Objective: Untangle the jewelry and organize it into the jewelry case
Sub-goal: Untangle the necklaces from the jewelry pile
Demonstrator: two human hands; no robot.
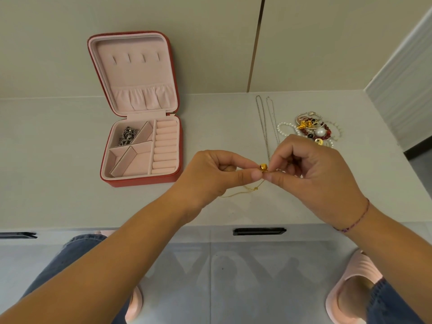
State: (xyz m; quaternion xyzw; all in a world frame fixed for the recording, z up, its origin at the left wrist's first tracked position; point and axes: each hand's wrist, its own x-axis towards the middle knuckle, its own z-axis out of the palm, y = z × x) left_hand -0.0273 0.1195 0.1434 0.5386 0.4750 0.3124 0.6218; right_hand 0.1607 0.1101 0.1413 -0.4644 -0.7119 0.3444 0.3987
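Pinching gold bead (263,166) at frame centre with left hand (210,175) and right hand (312,176); open case (142,182) upper left, jewelry pile (312,130) upper right.

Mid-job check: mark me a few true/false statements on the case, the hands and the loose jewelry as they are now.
1. The jewelry case lies open on the countertop. True.
2. All its compartments are empty. False: a dark silver piece lies in the back-left compartment.
3. The left hand and right hand both pinch the gold necklace at its bead. True.
4. The tangled pile lies left of the case. False: it lies on the right, beside two silver chains.
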